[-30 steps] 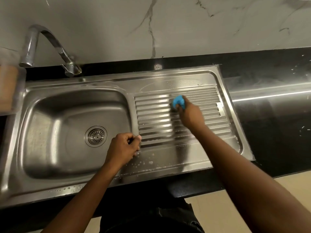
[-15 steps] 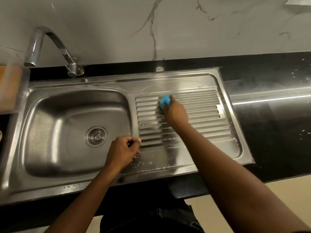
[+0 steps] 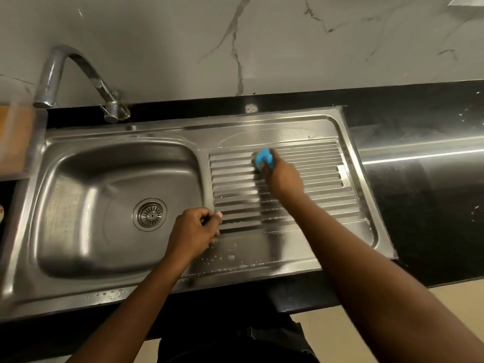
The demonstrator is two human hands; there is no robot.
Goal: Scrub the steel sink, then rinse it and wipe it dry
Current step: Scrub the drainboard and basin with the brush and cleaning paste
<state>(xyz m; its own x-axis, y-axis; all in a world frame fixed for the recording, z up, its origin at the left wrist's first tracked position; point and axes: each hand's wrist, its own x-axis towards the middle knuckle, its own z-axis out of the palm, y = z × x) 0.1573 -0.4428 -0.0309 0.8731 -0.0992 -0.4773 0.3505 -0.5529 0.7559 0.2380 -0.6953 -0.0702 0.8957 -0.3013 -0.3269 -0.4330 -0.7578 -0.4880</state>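
Observation:
The steel sink has a deep basin on the left with a round drain, and a ribbed drainboard on the right. My right hand grips a blue scrubber and presses it on the upper ribs of the drainboard, left of their middle. My left hand is curled into a loose fist that holds nothing. It rests on the ridge between basin and drainboard. Soapy droplets dot the flat front strip of the drainboard.
A curved steel faucet stands behind the basin, its spout over the far left corner. A glossy black counter runs to the right of the sink. A marble wall rises behind. A blurred orange-brown object sits at the left edge.
My right hand slid the blue scrubber left along the upper ribs, then back a little to the right. My left hand has stayed in place.

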